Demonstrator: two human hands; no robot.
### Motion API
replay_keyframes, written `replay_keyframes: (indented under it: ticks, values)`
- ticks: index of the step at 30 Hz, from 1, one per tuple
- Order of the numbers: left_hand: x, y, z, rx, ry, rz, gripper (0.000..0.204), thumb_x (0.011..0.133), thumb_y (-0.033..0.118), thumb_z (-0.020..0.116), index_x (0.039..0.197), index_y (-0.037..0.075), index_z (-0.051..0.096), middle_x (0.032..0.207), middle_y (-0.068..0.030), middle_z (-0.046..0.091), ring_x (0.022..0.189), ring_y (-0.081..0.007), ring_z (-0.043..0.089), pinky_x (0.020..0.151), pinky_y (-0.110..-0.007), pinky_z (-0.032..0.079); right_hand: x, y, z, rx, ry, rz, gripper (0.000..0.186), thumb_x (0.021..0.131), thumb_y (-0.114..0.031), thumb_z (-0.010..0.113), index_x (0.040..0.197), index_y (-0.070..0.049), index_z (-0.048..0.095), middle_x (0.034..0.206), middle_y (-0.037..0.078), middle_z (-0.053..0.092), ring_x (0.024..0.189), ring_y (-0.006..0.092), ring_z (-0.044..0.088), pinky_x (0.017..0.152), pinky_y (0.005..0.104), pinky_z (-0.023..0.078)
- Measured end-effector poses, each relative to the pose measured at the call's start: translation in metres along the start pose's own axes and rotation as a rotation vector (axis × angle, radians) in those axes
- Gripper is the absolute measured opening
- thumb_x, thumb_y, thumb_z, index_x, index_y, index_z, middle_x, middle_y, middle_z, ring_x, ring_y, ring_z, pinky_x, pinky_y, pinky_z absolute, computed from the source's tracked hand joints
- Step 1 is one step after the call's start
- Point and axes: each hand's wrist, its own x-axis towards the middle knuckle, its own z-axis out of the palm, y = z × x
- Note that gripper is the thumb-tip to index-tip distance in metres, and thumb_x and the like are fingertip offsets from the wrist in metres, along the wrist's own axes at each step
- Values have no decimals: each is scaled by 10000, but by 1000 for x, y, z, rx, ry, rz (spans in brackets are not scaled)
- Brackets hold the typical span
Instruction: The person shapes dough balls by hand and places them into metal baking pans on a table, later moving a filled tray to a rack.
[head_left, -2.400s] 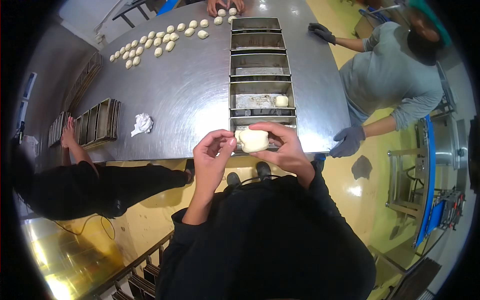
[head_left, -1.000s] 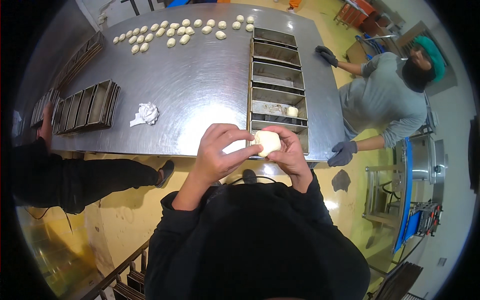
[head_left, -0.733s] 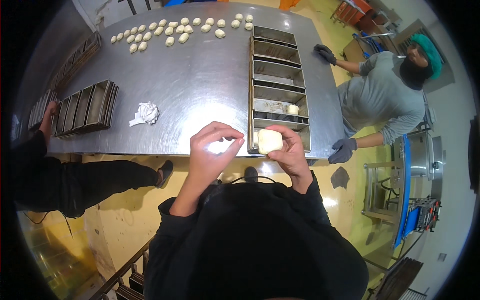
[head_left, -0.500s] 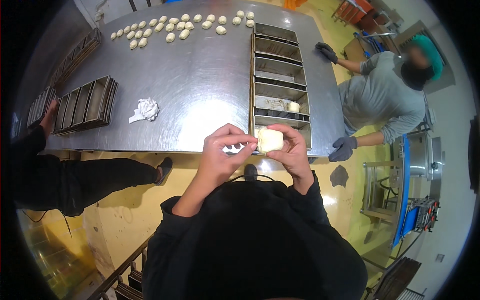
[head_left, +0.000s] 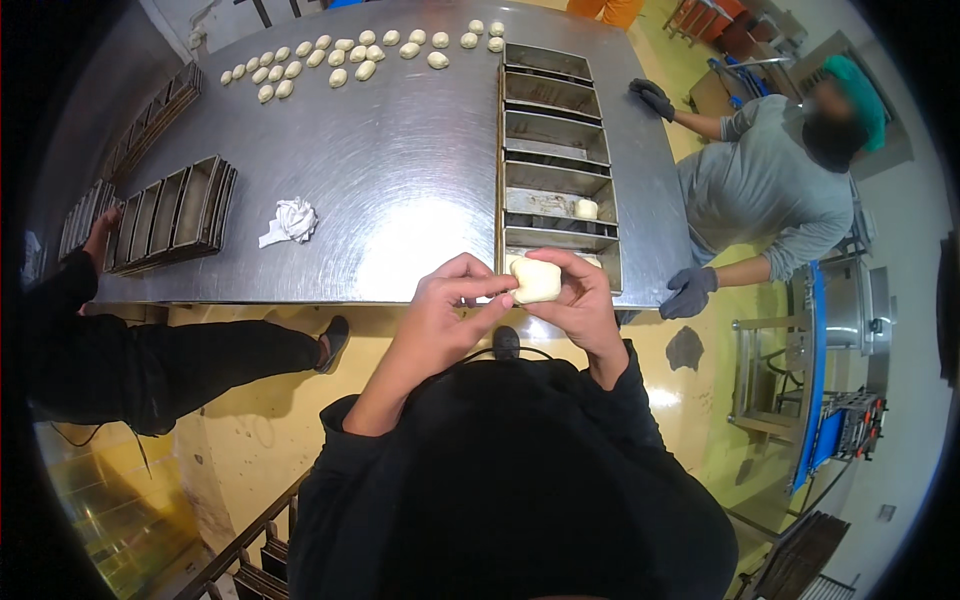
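Observation:
A pale, rounded piece of dough (head_left: 540, 281) is held up between my hands, over the table's near edge. My right hand (head_left: 582, 305) grips it from the right, fingers behind and thumb in front. From the left, my left hand (head_left: 455, 300) pinches the dough's side between thumb and fingertips. Just beyond is a joined row of metal loaf pans (head_left: 556, 135). One small dough piece (head_left: 586, 209) sits in the second pan from the near end. My hands and the dough partly cover the nearest pan.
Several dough pieces (head_left: 365, 70) lie along the steel table's (head_left: 390, 170) far side. A crumpled white cloth (head_left: 290, 221) rests left of centre. More loaf pans (head_left: 172, 212) stand at left beside another person's hand (head_left: 101, 234). At right, a co-worker's gloved hands (head_left: 688, 292) touch the table.
My left fingertips have shifted slightly on the dough's left side, and the dough has turned a little. Both hands stay in nearly the same place.

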Motion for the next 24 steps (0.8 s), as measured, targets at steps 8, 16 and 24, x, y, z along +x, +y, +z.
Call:
replay_keyframes:
  ticks: [8, 16, 24]
  values:
    - [1, -8, 8, -29, 95, 79, 181, 840, 94, 709, 1011, 45, 737, 794, -27, 612, 726, -113, 563, 656, -244, 440, -4, -7, -5, -14, -11, -1, 512, 746, 110, 721, 1229, 45, 563, 1209, 103, 587, 1113, 185, 589, 965, 319, 499]
    - [3, -2, 17, -208, 176, -151, 258, 808, 135, 768, 1023, 2, 713, 852, -31, 696, 745, -59, 607, 650, -209, 467, -5, -8, -6, -66, 11, -12, 510, 751, 90, 726, 1232, 39, 563, 1206, 105, 595, 1105, 186, 595, 955, 316, 504]
    - [4, -12, 18, -254, 112, -179, 255, 800, 180, 783, 961, -13, 740, 821, -67, 721, 715, -77, 627, 673, -228, 491, -6, -5, -8, -70, -13, -7, 529, 741, 88, 740, 1236, 39, 561, 1206, 103, 597, 1111, 181, 589, 957, 314, 496]
